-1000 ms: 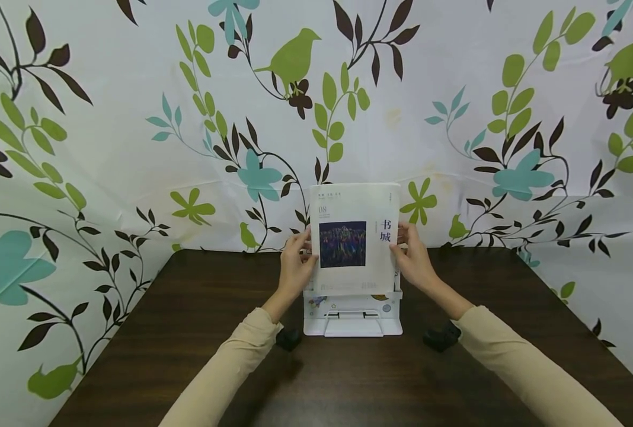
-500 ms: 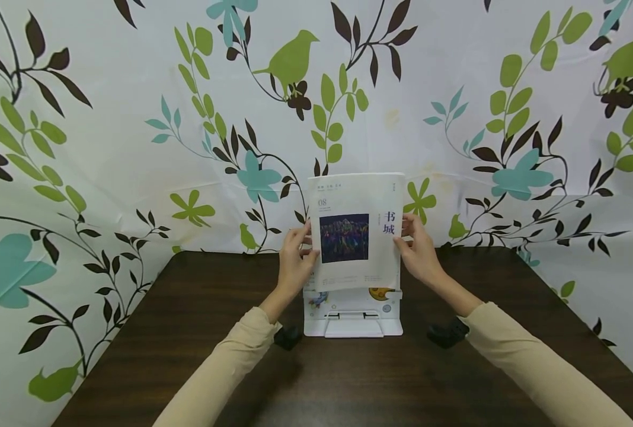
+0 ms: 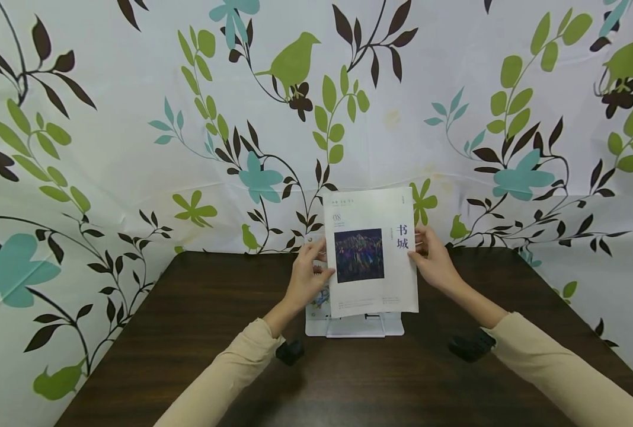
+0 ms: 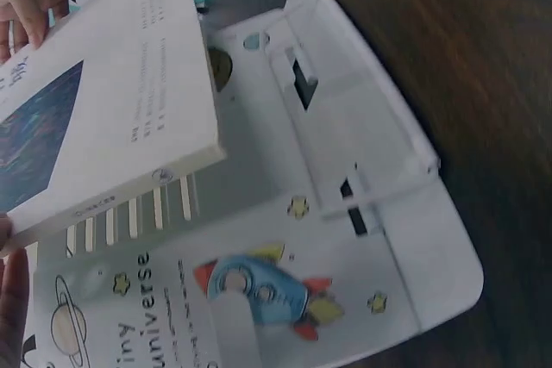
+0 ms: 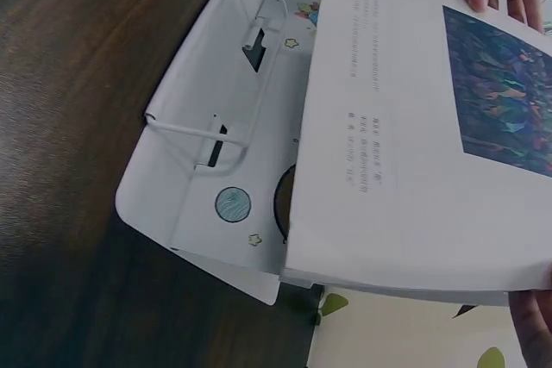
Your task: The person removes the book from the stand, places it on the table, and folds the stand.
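A white book point(image 3: 371, 296) with a dark colourful picture and Chinese lettering on its cover is held upright between both hands. My left hand point(image 3: 308, 277) pinches its left edge, thumb on the cover. On the opposite edge, my right hand point(image 3: 438, 261) pinches it the same way. Behind and below the book stands a white book stand point(image 3: 316, 326). The left wrist view shows the book clear of the stand's back plate point(image 4: 319, 277), which bears a rocket and a planet. A wire holder point(image 5: 198, 133) crosses the stand's foot in the right wrist view.
The stand rests on a dark wooden table point(image 3: 215, 338). A pale cloth point(image 3: 135, 160) printed with leaves, birds and flowers hangs behind the table's far edge. Black wrist devices point(image 3: 290, 351) show under both sleeves.
The book first rose a little from the stand, then came down, right and nearer with both hands. It now overlaps the stand's lower part and leans slightly, showing more of the stand's left side.
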`<state>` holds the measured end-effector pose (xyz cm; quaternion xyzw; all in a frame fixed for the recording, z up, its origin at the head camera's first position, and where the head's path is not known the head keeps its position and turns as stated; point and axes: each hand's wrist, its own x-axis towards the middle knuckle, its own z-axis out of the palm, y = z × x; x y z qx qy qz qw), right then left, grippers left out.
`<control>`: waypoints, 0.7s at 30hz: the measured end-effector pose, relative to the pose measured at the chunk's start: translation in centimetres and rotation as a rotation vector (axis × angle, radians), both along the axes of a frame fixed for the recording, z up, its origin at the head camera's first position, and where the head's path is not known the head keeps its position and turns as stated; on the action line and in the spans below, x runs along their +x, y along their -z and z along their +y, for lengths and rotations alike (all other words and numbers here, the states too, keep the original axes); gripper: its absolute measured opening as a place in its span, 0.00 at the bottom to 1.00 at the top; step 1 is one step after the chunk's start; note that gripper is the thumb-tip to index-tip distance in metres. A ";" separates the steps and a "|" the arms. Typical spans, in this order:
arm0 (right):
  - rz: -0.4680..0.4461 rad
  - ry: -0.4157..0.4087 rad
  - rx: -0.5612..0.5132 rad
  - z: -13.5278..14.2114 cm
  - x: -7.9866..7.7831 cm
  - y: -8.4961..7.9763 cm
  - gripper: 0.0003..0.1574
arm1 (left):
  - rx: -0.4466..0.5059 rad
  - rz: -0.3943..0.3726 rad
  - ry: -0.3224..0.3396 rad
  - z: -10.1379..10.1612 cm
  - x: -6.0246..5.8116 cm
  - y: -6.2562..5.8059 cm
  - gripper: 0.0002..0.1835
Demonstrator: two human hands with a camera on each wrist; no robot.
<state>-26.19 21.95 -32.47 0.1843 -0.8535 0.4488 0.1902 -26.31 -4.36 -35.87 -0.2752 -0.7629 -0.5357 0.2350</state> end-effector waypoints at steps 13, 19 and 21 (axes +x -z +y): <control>-0.230 -0.001 0.019 2.3 2.5 -0.2 0.27 | 0.024 -0.179 0.098 1.8 4.2 -1.4 0.33; -0.357 -0.010 0.032 3.8 3.1 -0.4 0.30 | 0.047 -0.256 0.138 2.9 4.7 -0.7 0.33; -0.408 -0.023 0.019 4.4 3.2 -0.4 0.30 | 0.062 -0.276 0.161 3.3 4.9 -0.6 0.33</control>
